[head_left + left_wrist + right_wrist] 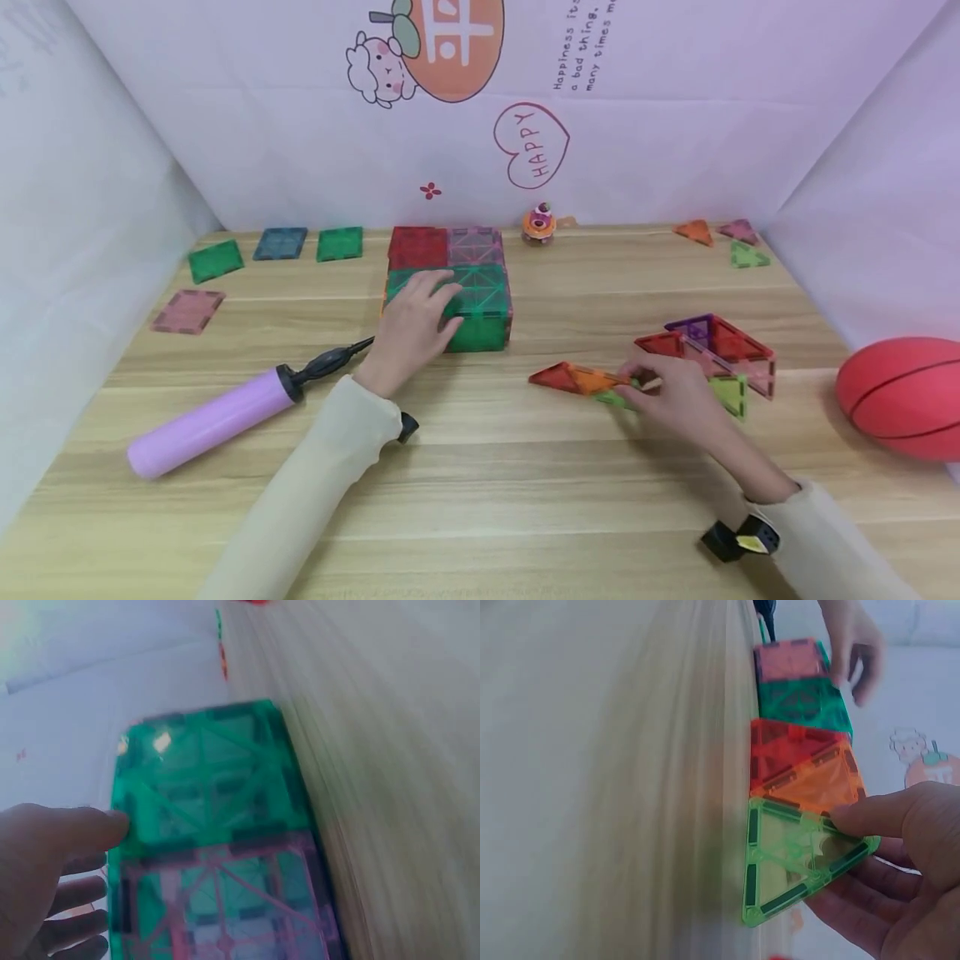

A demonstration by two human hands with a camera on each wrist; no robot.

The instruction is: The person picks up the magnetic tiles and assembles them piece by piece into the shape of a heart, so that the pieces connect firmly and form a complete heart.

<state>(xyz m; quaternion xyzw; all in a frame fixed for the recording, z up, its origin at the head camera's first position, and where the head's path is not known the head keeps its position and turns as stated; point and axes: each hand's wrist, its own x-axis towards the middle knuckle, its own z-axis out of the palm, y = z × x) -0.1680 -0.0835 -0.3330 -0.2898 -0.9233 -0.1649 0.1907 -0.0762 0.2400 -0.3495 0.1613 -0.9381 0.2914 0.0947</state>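
A box built of magnetic tiles (483, 325) has red, pink and green squares on top. My left hand (416, 329) lies over its green top with the fingers loosely spread; in the left wrist view the thumb touches or nearly touches the edge of a green square tile (210, 776). My right hand (675, 396) pinches a light green triangle magnetic tile (784, 851) between thumb and fingers. Beside that triangle lie an orange triangle tile (825, 780) and a red triangle tile (553, 377), in a row toward the box.
Behind my right hand stand joined red, purple, pink and green tiles (738, 342). Loose tiles lie at the back left (279, 243) and back right (693, 232). A purple hand pump (217, 421) lies left, a red ball (903, 396) right, a small figurine (538, 223) at the wall.
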